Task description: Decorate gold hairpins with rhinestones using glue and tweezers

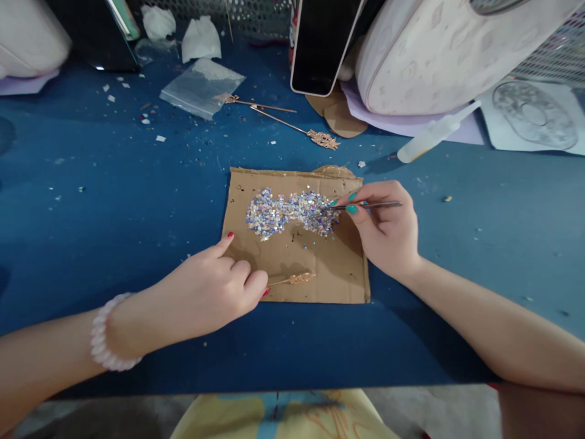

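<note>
My right hand pinches a pair of thin metal tweezers. Their tip reaches into the right end of a heap of small shiny rhinestones, blue, white and pinkish. The heap lies on a piece of brown cardboard. At the cardboard's lower left, my left hand is closed around the stem of a gold hairpin, with its index finger stretched to the cardboard's left edge. The pin's ornate leaf-like head points right, just over the cardboard; most of the stem is hidden by the fingers.
Two more gold hairpins lie behind the cardboard, beside a clear zip bag. Farther back are crumpled tissues, a phone, a glue bottle, a pale bag and a printed sheet. Scraps dot the blue table.
</note>
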{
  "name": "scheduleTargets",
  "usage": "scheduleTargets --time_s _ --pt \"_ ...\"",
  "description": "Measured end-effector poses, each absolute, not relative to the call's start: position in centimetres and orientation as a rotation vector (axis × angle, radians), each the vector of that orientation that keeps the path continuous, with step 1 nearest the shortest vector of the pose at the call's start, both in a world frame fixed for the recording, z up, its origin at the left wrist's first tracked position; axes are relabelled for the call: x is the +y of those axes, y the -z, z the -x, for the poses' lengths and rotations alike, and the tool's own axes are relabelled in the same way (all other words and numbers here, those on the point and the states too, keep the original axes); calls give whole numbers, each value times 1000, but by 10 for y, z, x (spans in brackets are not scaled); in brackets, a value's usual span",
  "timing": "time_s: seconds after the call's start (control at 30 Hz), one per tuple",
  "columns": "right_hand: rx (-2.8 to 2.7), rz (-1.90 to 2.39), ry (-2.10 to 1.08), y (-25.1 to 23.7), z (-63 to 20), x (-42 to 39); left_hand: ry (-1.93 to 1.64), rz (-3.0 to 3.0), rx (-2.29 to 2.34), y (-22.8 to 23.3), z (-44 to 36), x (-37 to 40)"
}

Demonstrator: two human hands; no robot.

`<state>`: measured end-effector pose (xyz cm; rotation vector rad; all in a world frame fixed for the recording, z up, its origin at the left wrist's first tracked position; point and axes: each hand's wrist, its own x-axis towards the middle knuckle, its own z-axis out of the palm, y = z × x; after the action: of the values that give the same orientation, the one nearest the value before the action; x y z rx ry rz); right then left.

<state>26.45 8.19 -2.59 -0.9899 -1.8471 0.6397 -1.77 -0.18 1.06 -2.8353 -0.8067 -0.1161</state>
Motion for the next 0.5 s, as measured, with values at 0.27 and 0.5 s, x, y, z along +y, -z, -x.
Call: scheduleTargets --time_s 0.27,0.5 --pt "-1861 992 -593 23 -262 82 130 2834 -806 -10 17 -2" --pt "-1869 1058 -647 21 -261 80 128 2835 -811 -10 18 -2"
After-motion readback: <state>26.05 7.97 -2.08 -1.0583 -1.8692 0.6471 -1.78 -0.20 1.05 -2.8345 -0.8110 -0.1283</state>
